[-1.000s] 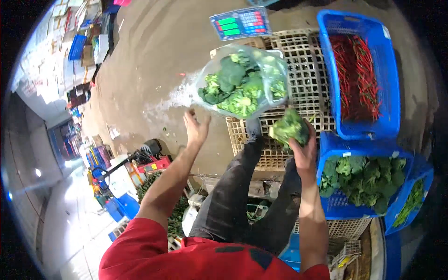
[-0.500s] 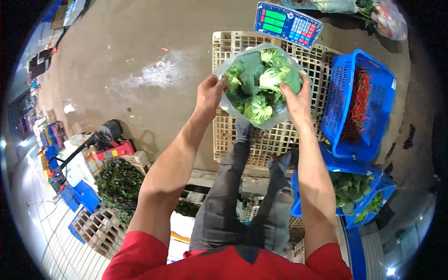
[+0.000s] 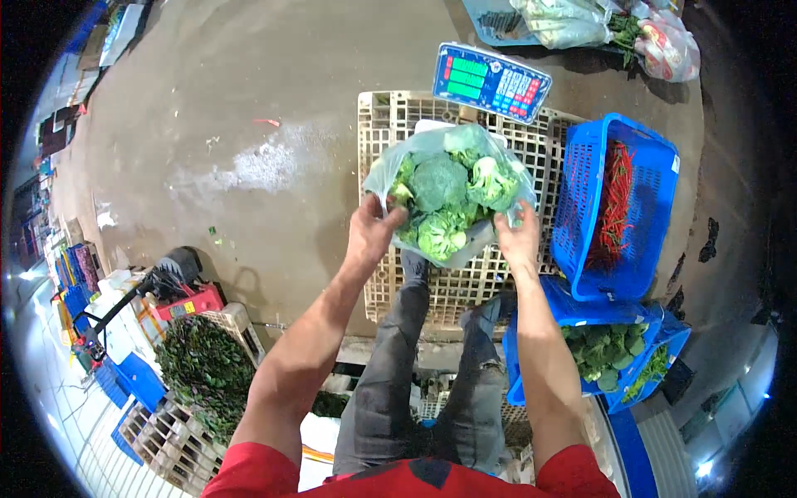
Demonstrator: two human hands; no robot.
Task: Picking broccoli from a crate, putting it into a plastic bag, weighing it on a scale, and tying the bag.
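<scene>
Head view: we look down on our two bare arms reaching forward over our knees to a bag of broccoli.
Left hand [image 3: 371,232]: our grip is closed on the left edge of the clear plastic bag [image 3: 383,178], fingers curled into the film.
Right hand [image 3: 518,241]: our grip is closed on the bag's right edge, thumb side toward the broccoli.
Bag contents: we see several green broccoli heads [image 3: 440,184] packed inside, the largest near the middle, smaller ones around and below it.
Bag position: we hold it between both hands above the pale slatted plastic pallet [image 3: 390,124]; we cannot tell whether its underside touches the pallet.
Scale: a digital weighing scale [image 3: 491,81] with green and red display panels sits at the far edge of the pallet, just beyond the bag.
Blue crate, right [image 3: 586,178]: it stands just beside the pallet and holds long red chillies [image 3: 614,203].
Blue crate, lower right [image 3: 581,311]: it holds more loose broccoli [image 3: 602,353], near our right forearm.
Floor [image 3: 232,124]: grey concrete with a pale stain to the left of the pallet.
Lower left: a crate of dark leafy greens [image 3: 203,369] sits well apart from the bag.
</scene>
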